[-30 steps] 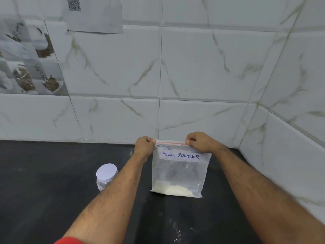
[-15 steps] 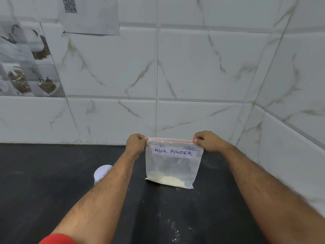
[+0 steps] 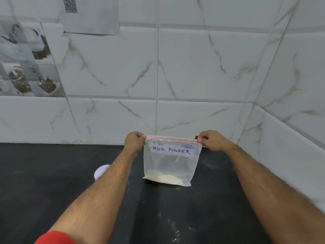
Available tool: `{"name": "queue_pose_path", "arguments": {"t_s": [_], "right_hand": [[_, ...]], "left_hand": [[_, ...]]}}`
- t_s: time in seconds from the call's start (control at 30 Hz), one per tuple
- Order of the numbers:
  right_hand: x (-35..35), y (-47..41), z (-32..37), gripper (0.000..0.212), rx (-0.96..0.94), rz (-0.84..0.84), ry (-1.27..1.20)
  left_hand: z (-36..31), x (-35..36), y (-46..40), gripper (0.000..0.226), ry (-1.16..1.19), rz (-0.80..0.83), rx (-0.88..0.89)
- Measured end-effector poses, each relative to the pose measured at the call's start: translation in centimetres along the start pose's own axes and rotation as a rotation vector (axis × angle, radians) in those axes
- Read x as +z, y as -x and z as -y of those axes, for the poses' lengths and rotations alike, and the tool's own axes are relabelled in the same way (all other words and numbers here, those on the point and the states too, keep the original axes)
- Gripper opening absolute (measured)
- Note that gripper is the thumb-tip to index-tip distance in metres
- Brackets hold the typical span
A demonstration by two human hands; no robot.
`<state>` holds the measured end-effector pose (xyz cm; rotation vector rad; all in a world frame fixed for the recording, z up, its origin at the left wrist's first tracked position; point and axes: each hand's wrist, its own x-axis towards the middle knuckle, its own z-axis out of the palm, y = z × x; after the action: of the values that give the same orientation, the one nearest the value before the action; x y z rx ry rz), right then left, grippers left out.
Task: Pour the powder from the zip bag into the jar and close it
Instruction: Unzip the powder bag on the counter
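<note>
Both grips, left hand (image 3: 134,143) and right hand (image 3: 211,140), clamped on zip bag (image 3: 171,162) top corners; recommend opening seal evenly w/ bag upright on tabletop (image 3: 44,173), powder (image 3: 165,178) low.

Hands: two, a left hand (image 3: 134,143) and a right hand (image 3: 212,140), each pinching one top corner of the bag.
Zip bags: one zip bag (image 3: 170,162), clear, upright, bearing one handwritten label (image 3: 171,150) reading "MILK POWDER".
Powder heaps: one, the powder (image 3: 164,178) at the bag's bottom.
Jars: one jar (image 3: 100,171), of which only the white lid shows, mostly hidden behind the left forearm.
Benches: one black bench (image 3: 44,173).
Paper sheets on the wall: one sheet (image 3: 91,14), printed with one QR code (image 3: 70,4).
Red sleeves: one sleeve (image 3: 54,237).
</note>
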<state>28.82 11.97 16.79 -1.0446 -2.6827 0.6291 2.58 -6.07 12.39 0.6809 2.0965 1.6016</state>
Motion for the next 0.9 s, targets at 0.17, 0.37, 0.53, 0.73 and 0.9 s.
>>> {"name": "queue_pose_path", "arguments": {"t_s": [0.17, 0.37, 0.53, 0.73, 0.9], "right_hand": [[-0.2, 0.0, -0.3, 0.023, 0.022, -0.026, -0.082], [-1.2, 0.5, 0.1, 0.018, -0.014, -0.029, -0.387], [0.2, 1.0, 0.9, 0.008, -0.02, 0.124, -0.324], [2.6, 0.1, 3.5, 0.016, -0.061, 0.067, -0.224], [3.3, -0.8, 6.3, 0.007, -0.103, 0.096, -0.106]], "left_hand": [[-0.4, 0.0, 0.1, 0.013, -0.017, -0.012, 0.06], [-1.1, -0.8, 0.0, 0.008, 0.068, -0.014, 0.131], [0.5, -0.8, 0.6, 0.007, 0.048, 0.02, 0.095], [1.8, -0.6, 1.8, 0.012, 0.134, 0.05, 0.063], [1.4, -0.6, 2.6, 0.013, 0.167, 0.012, 0.067]]}}
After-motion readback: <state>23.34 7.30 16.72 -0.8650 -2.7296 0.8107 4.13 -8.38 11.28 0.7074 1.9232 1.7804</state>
